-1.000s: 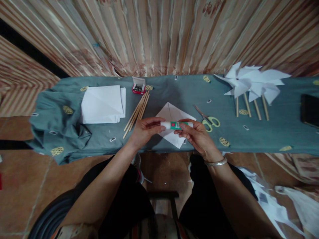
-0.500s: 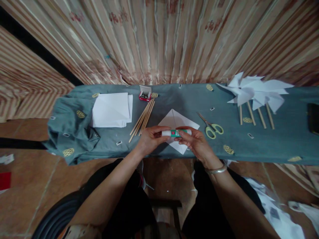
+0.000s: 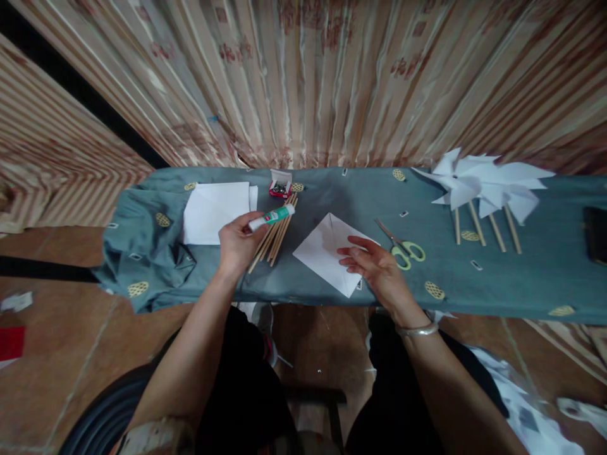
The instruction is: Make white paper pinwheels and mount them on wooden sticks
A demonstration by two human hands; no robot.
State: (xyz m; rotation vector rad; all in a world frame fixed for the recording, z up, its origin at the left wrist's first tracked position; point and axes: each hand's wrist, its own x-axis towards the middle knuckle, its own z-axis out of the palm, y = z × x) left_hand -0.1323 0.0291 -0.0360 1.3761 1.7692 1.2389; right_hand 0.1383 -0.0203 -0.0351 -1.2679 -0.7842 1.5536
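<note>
Left hand (image 3: 239,245) pinching glue stick (image 3: 273,217), left of creased paper (image 3: 318,251), right hand (image 3: 380,268) (fingers parted, empty) at paper's right side

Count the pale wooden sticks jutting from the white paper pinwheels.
4, in a row right of the green-handled metal scissors: leftmost stick, second stick, third stick, rightmost stick. The white paper pinwheels may hide more.

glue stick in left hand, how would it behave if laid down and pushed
The glue stick would probably roll, since its barrel looks round. It seems light and stiff: the left hand holds it by one end with no bend.
</note>
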